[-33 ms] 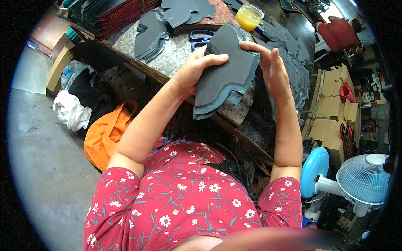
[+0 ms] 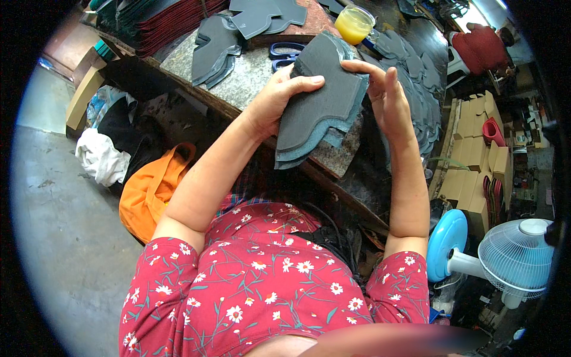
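My left hand (image 2: 279, 96) is closed on a stack of dark grey cut sheet pieces (image 2: 326, 98), its thumb lying flat on top and the other fingers hidden underneath. The pieces have curved, notched outlines, and their lower layers show blue-grey edges. At the stack's upper right edge, my right hand (image 2: 389, 107) touches with a fingertip; its thumb points up, apart from the fingers. Just beyond my left hand, blue-handled scissors (image 2: 285, 52) lie on the worktable (image 2: 172, 61), partly covered by the stack.
More grey pieces lie at the table's far left (image 2: 213, 50) and in a large heap (image 2: 416, 89) on the right. A cup of yellow liquid (image 2: 354, 25) stands behind. An orange bag (image 2: 148, 193) is low left; a fan (image 2: 514, 256) and cardboard boxes (image 2: 470, 154) are right.
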Demonstrator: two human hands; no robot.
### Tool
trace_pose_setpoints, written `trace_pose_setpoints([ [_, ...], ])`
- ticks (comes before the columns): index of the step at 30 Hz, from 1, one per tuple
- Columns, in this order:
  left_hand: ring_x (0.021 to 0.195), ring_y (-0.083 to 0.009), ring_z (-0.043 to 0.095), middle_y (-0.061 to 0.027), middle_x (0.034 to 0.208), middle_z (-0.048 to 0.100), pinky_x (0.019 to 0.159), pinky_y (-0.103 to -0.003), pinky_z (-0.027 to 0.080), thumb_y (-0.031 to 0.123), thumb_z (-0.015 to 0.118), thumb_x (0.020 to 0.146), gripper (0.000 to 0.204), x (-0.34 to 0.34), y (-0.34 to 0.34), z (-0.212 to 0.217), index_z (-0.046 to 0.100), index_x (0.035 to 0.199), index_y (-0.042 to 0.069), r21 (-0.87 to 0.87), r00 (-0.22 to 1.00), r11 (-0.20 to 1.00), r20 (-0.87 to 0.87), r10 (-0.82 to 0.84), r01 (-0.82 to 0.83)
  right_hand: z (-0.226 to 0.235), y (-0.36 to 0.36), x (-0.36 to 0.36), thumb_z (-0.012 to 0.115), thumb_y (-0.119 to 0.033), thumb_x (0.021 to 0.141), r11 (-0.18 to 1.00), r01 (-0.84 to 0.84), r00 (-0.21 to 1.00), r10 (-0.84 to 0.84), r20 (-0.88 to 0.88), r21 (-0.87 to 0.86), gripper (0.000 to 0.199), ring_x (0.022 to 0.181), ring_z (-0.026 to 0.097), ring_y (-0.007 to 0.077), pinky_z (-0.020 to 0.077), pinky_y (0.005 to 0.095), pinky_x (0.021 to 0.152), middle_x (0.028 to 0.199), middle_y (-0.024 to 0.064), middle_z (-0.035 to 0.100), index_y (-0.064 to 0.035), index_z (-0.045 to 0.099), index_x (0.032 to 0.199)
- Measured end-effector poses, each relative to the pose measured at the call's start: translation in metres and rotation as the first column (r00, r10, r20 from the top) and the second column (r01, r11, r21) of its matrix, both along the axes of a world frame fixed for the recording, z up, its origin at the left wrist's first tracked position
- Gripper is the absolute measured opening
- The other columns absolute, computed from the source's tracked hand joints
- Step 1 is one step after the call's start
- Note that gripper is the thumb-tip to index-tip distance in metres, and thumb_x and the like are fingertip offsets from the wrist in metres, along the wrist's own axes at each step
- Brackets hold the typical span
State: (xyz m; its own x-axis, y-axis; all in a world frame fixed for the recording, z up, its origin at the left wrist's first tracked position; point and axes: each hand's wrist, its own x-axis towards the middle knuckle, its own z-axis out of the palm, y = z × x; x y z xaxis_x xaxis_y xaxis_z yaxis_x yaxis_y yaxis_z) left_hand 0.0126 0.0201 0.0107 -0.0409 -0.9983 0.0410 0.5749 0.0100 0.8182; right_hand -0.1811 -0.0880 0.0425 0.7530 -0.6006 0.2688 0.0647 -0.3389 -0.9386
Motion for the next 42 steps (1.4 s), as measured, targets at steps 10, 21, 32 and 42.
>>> trace_pose_setpoints([
  [10, 0.088, -0.0183, 0.066, -0.0109, 0.107, 0.064, 0.076, -0.031, 0.058, 0.030, 0.062, 0.093, 0.046, -0.003, -0.005, -0.003, 0.051, 0.125, 0.000, 0.013, 0.991, 0.992, -0.038, 0.128, -0.127, -0.015, -0.017, 0.000, 0.035, -0.057, 0.100, 0.896, -0.158, 0.945, 0.015, 0.328, 0.414, 0.063, 0.083, 0.064, 0.0200, 0.0496, 0.0325, 0.083, 0.097, 0.0118, 0.068, -0.0009, 0.064, 0.103],
  [21, 0.109, -0.0190, 0.059, -0.0096, 0.119, 0.062, 0.098, -0.036, 0.047, 0.029, 0.066, 0.092, 0.051, -0.013, -0.013, -0.006, 0.048, 0.130, 0.000, -0.113, 0.992, 0.989, 0.070, 0.107, -0.098, 0.002, 0.016, 0.012, 0.066, 0.003, 0.084, 0.977, 0.180, 0.959, -0.200, 0.200, 0.116, 0.063, 0.104, 0.059, 0.0153, 0.0491, 0.0274, 0.094, 0.121, 0.0127, 0.057, -0.0039, 0.037, 0.140],
  [32, 0.090, -0.0172, 0.068, -0.0104, 0.105, 0.069, 0.083, -0.033, 0.056, 0.015, 0.063, 0.092, 0.026, -0.005, -0.017, -0.015, 0.061, 0.111, -0.004, 0.048, 0.986, 0.990, -0.095, 0.136, -0.132, -0.010, 0.007, 0.015, 0.045, -0.041, 0.102, 0.869, 0.195, 0.975, -0.222, -0.006, -0.454, 0.053, 0.108, 0.062, 0.0196, 0.0472, 0.0308, 0.090, 0.129, 0.0109, 0.062, -0.0036, 0.051, 0.138],
  [42, 0.087, -0.0154, 0.067, -0.0100, 0.101, 0.069, 0.079, -0.031, 0.056, 0.017, 0.062, 0.094, 0.026, -0.008, -0.017, -0.017, 0.061, 0.109, -0.004, -0.005, 0.985, 0.991, -0.110, 0.133, -0.135, -0.013, 0.013, 0.018, 0.035, -0.053, 0.101, 0.726, 0.283, 0.908, -0.413, -0.069, -0.627, 0.058, 0.105, 0.058, 0.0285, 0.0456, 0.0349, 0.091, 0.117, 0.0121, 0.057, -0.0104, 0.061, 0.131],
])
